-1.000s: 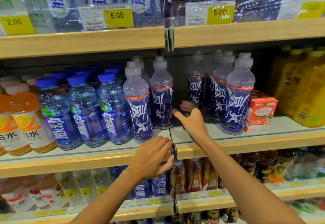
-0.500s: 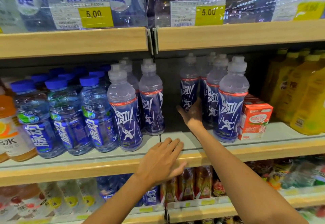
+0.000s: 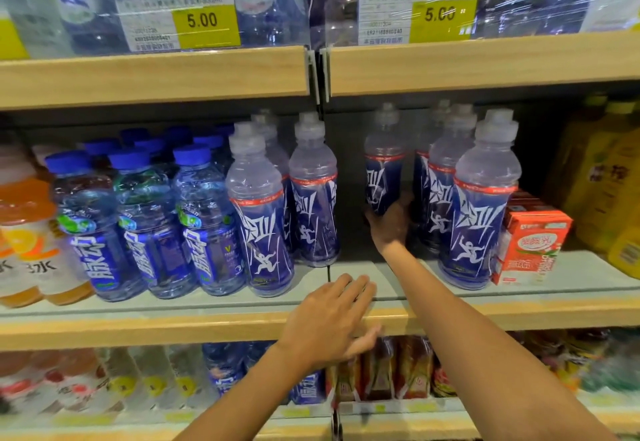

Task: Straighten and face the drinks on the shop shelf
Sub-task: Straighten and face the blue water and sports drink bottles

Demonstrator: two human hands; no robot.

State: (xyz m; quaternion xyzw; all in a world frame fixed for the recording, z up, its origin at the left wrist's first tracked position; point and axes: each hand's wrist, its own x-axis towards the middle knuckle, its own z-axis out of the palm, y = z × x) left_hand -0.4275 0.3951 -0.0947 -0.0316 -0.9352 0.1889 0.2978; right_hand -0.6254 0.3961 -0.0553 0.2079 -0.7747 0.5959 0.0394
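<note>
This is a shop, at its drinks aisle. Wooden-edged shelves [image 3: 152, 77] run in tiers, each packed with rows of the same bottled drink. Above the middle shelf [image 3: 173, 328], yellow price tags [image 3: 206, 21] reading 5.00 sit behind clear plastic strips. On the middle shelf stand blue-capped water bottles [image 3: 204, 222], purple-labelled sports bottles [image 3: 479, 212], orange drinks [image 3: 24, 233], yellow bottles [image 3: 609, 191] and a red carton [image 3: 531, 243]. Below it, more bottles fill another tier.

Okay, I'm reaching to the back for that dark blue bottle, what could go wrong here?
1. Your right hand grips the back bottle low down, so it may tip as you drag it forward.
2. Your forearm passes close to the front bottle and could knock it into the red carton.
</note>
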